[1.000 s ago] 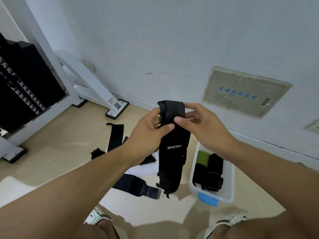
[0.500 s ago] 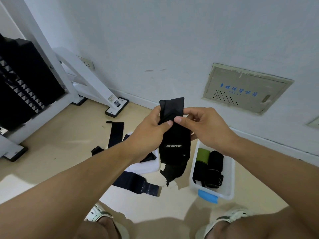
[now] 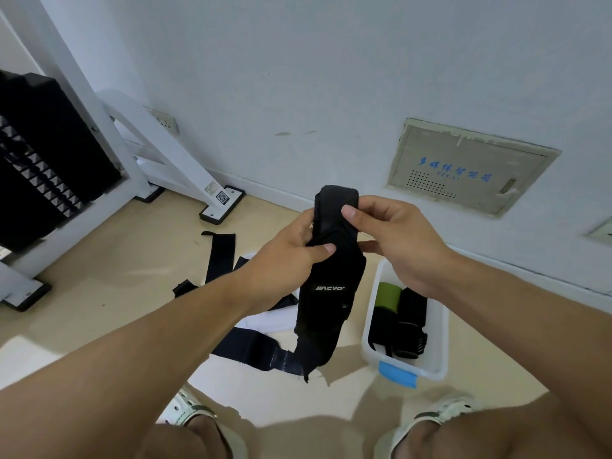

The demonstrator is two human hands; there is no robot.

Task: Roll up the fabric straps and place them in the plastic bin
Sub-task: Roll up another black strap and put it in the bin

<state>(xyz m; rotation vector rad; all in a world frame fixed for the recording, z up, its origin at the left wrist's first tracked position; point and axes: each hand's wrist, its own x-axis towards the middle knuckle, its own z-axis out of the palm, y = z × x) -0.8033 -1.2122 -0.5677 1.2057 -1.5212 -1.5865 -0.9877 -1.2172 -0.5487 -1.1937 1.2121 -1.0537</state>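
Loose straps (image 3: 220,256) on floor beside bin (image 3: 438,329)

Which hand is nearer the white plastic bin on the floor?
Right. The right hand holds the black strap almost directly above the white plastic bin; the left hand grips the strap farther to the bin's left.

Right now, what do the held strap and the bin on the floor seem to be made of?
Black strap: soft matte woven fabric, apparently; it folds and droops limply between both hands. Bin: likely white, slightly translucent smooth plastic with thin rigid walls and a blue clip.
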